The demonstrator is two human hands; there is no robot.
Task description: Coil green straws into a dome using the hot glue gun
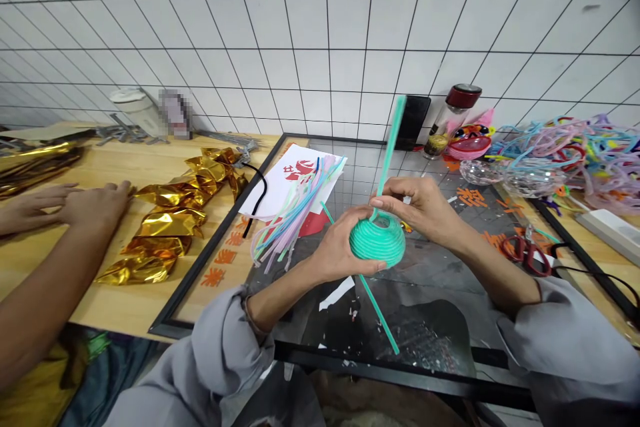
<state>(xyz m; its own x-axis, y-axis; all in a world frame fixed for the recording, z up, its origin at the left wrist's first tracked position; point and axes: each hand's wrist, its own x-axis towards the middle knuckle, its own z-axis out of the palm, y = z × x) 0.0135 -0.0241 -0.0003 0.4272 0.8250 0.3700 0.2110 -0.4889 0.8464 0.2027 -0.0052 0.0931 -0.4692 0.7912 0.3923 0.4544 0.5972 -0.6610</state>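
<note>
A rounded, coiled turquoise pipe-cleaner ball (379, 243) with a small opening on top is held above the dark glass panel. My left hand (345, 247) wraps round its left side, thumb underneath. At the opening, my right hand (413, 205) pinches a turquoise pipe cleaner (391, 147) whose free end stands upright. Below the ball, another turquoise pipe cleaner (379, 313) lies slanted on the glass. To the left, a bundle of pastel pipe cleaners (295, 213) rests partly on a white sheet with red print (280, 180).
At left, a co-worker's hands (95, 203) lie beside gold foil pieces (170, 230). A phone (413, 121), a glass bottle (453, 120) and a pink mask-like ornament (470, 140) stand along the wall. Right are tangled pipe cleaners (565, 153), red scissors (527, 250) and a power strip (613, 230).
</note>
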